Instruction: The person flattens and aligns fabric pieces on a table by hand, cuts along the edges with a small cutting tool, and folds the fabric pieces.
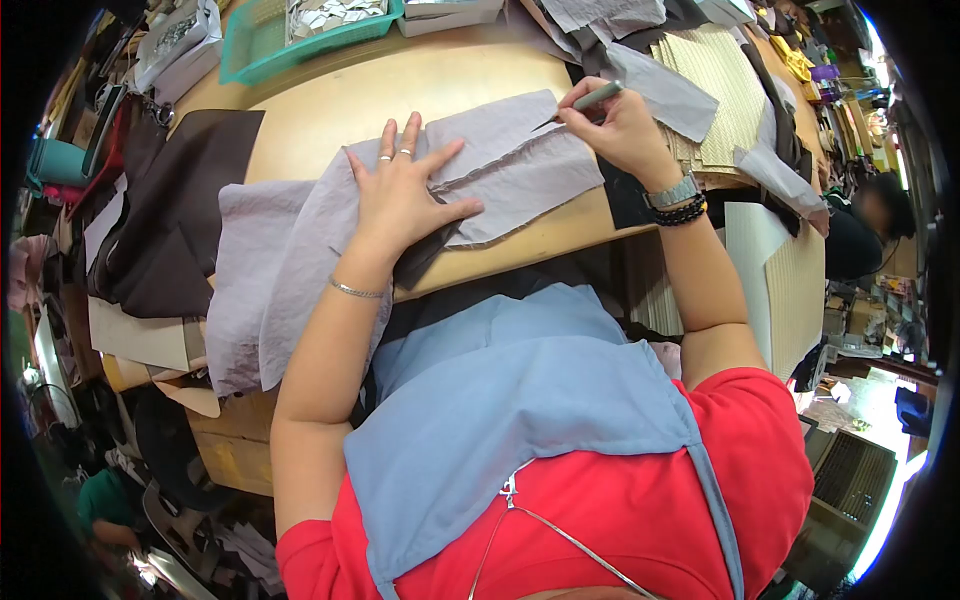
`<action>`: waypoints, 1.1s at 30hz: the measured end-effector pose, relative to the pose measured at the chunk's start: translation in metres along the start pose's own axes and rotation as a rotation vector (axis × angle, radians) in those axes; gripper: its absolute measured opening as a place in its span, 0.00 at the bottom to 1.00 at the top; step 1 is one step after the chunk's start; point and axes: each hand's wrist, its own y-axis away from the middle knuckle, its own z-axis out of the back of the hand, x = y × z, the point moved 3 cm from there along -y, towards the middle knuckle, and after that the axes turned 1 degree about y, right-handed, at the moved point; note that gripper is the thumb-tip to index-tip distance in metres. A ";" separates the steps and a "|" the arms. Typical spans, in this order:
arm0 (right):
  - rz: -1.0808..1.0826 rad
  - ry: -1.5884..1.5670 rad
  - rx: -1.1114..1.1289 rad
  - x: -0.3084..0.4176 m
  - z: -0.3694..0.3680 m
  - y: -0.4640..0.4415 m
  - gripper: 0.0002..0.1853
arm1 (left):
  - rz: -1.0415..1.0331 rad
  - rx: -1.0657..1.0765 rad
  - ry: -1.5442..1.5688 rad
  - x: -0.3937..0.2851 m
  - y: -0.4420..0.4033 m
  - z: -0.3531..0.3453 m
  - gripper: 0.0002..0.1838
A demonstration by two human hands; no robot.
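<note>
the left hand (396, 200) spreads open on the grey fabric (525, 190) on the tabletop (330, 100); the right hand (628, 130) grips a pointed tool (600, 96), tip near a ragged edge. seemingly midway, pieces already laid out; what remains is unclear.

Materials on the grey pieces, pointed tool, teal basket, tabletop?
Grey pieces: thin, matte, softly creased; fabric or thin leather, can't tell which.
Pointed tool: smooth grey-green handle, plastic or painted; thin dark tip, possibly metal.
Teal basket: likely moulded plastic, going by the uniform colour and rim.
Tabletop: pale tan, smooth with slight sheen; wood or laminate.
</note>
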 end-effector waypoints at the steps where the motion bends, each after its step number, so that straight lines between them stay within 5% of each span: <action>1: -0.007 0.013 0.020 0.003 -0.004 0.000 0.06 | -0.004 0.000 -0.003 -0.001 0.000 0.000 0.45; 33: -0.081 0.357 -0.047 -0.036 0.033 -0.001 0.09 | 0.010 0.028 -0.012 -0.003 -0.001 0.004 0.44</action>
